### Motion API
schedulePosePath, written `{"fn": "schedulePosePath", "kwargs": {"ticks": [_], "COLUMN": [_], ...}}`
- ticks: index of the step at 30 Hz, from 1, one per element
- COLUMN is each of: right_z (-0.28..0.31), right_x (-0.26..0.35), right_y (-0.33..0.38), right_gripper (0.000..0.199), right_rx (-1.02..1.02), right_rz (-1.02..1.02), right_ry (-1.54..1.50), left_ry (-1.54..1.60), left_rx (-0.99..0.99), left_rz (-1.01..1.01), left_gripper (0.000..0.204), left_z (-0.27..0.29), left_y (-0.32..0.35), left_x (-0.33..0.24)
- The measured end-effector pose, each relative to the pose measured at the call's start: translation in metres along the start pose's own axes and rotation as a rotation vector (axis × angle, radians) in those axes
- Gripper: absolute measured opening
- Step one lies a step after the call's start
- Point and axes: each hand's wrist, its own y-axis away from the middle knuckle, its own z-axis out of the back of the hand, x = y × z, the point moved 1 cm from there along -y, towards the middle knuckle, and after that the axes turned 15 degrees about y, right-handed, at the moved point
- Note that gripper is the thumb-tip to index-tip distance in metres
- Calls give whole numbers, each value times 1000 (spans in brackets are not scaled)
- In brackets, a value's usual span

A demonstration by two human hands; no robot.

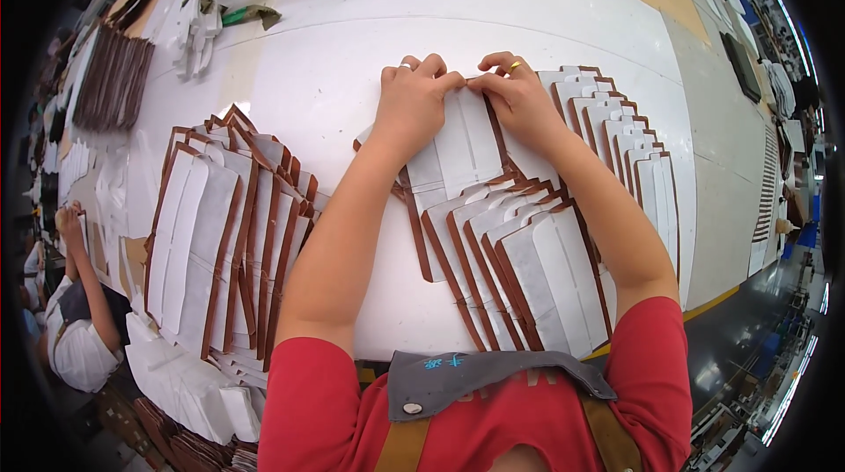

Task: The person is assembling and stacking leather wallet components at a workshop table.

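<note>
Centre frame: my left hand (414, 102) and right hand (519, 98) each grip clamped on the top edge of a white brown-trimmed panel (466, 151) lying on the table (334, 58). Advise keeping the fold pressed evenly, edges aligned.

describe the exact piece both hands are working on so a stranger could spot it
On the white table, find the fanned row of white, brown-edged panels before the person. The worked piece lies at its far end; alone, its top edge is pinched by the left hand and right hand.
</note>
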Motion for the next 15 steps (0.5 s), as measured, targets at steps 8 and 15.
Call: {"fn": "schedulePosePath", "kwargs": {"ticks": [8, 15], "right_z": [9, 8], "right_x": [-4, -6], "right_y": [4, 3], "right_gripper": [26, 27], "right_rx": [162, 204], "right_rz": [-304, -230], "right_ry": [-305, -236], "left_ry": [27, -42], "left_rx": [-11, 31], "left_rz": [22, -12], "left_gripper": [38, 48], "left_z": [-1, 1], "left_y": [2, 3], "left_x": [1, -2]}}
